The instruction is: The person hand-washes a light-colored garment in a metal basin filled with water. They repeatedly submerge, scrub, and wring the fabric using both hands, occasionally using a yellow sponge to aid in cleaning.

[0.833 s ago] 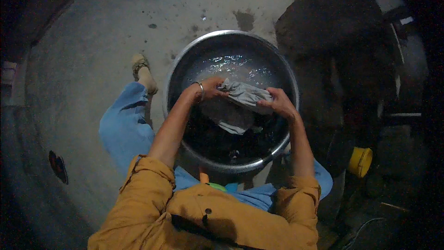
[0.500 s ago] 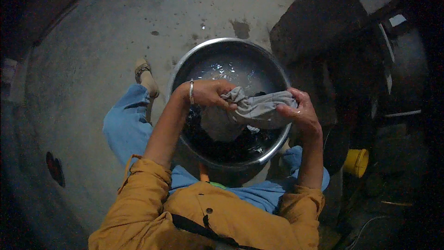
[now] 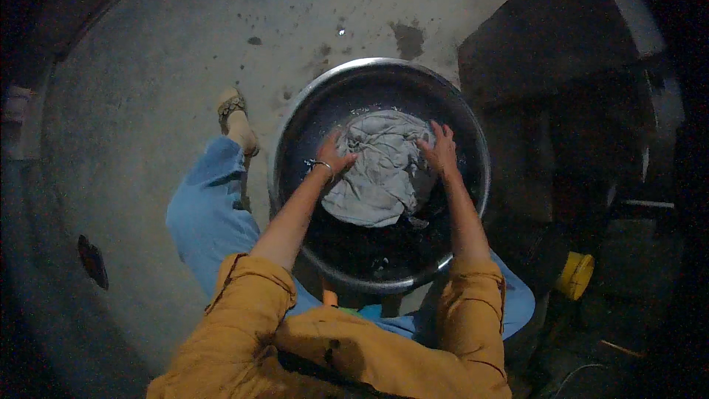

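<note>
A light grey cloth lies spread and wrinkled in a round metal basin that stands between my legs. At the cloth's left edge is my left hand, fingers apart, thumb touching the fabric. On the opposite edge my right hand has its fingers spread, with the thumb against the cloth. Neither hand is closed on it. Dark water, with some bubbles near the cloth, shows around it; what lies below the cloth is hidden.
A yellow container lies on its side at the right. Damp spots mark the grey floor beyond the basin. A dark flat-sided block stands at the upper right. On the left lies a dark slipper-like object.
The grey cloth was bunched and twisted between both hands above the basin. Now it is spread out lower in the basin, and both hands have loosened their grip.
</note>
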`<control>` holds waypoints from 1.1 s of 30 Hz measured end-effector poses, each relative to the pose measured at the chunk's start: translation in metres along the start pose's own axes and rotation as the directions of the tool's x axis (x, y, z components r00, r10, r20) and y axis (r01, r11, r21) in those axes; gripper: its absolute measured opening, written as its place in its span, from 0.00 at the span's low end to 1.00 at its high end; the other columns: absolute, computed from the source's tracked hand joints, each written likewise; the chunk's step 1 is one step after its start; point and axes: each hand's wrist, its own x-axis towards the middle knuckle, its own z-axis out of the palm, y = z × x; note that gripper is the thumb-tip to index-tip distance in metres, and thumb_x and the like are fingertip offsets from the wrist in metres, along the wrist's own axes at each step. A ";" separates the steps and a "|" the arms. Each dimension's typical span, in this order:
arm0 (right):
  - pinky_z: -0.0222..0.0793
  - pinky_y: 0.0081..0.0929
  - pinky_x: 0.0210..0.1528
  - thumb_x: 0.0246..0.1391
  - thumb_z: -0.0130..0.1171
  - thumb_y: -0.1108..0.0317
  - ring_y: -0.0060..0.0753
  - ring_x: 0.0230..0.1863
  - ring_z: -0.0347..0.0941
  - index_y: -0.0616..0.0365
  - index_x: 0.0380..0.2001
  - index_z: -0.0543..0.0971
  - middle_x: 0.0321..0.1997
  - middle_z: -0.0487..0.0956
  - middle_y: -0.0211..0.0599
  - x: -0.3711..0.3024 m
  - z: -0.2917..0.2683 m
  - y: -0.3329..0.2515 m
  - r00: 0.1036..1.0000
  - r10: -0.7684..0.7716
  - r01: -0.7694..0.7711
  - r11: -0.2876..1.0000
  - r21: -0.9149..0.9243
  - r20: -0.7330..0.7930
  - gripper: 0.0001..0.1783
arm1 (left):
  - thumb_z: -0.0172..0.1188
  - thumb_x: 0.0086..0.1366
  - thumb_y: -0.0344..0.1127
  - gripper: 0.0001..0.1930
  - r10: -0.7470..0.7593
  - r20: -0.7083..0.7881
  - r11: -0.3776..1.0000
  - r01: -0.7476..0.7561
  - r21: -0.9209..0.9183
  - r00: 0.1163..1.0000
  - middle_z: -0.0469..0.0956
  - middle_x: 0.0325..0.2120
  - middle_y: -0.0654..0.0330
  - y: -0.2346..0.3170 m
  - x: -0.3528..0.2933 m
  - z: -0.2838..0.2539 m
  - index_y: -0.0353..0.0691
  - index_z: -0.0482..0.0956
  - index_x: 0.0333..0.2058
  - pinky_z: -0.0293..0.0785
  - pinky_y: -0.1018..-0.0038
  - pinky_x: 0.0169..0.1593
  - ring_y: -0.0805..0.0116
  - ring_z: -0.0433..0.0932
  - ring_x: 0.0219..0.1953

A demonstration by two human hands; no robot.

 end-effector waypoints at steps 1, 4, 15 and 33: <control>0.55 0.45 0.52 0.39 0.59 0.48 0.56 0.54 0.55 0.50 0.54 0.60 0.58 0.53 0.53 0.010 0.002 -0.010 1.000 0.016 -0.016 1.000 0.008 -0.017 0.39 | 0.66 0.38 0.48 0.36 -0.012 0.039 0.996 0.008 0.093 0.999 0.68 0.45 0.50 0.012 -0.002 -0.003 0.39 0.64 0.47 0.61 0.66 0.51 0.55 0.65 0.47; 0.56 0.43 0.52 0.40 0.54 0.43 0.52 0.53 0.59 0.50 0.51 0.65 0.54 0.61 0.50 0.019 0.023 -0.028 0.994 0.018 -0.019 1.000 0.014 0.104 0.36 | 0.63 0.40 0.45 0.24 0.006 0.037 0.985 -0.013 0.173 0.999 0.72 0.36 0.53 0.022 -0.002 0.003 0.38 0.72 0.36 0.64 0.68 0.45 0.59 0.68 0.42; 0.63 0.31 0.41 0.44 0.52 0.46 0.35 0.40 0.68 0.60 0.37 0.72 0.38 0.72 0.45 0.042 0.031 0.002 0.979 0.146 -0.200 0.807 0.556 0.141 0.27 | 0.52 0.49 0.32 0.28 -0.246 0.236 0.231 0.293 -0.928 0.940 0.61 0.49 0.59 0.050 0.007 -0.007 0.47 0.62 0.52 0.63 0.70 0.50 0.62 0.66 0.45; 0.67 0.43 0.33 0.49 0.43 0.46 0.49 0.35 0.71 0.48 0.40 0.71 0.38 0.71 0.45 0.036 0.036 -0.058 0.993 -0.111 0.109 0.993 -0.041 -0.046 0.22 | 0.43 0.60 0.49 0.23 -0.045 0.653 0.149 0.651 -0.744 0.756 0.68 0.45 0.61 0.122 -0.006 0.008 0.39 0.65 0.47 0.61 0.73 0.49 0.69 0.65 0.46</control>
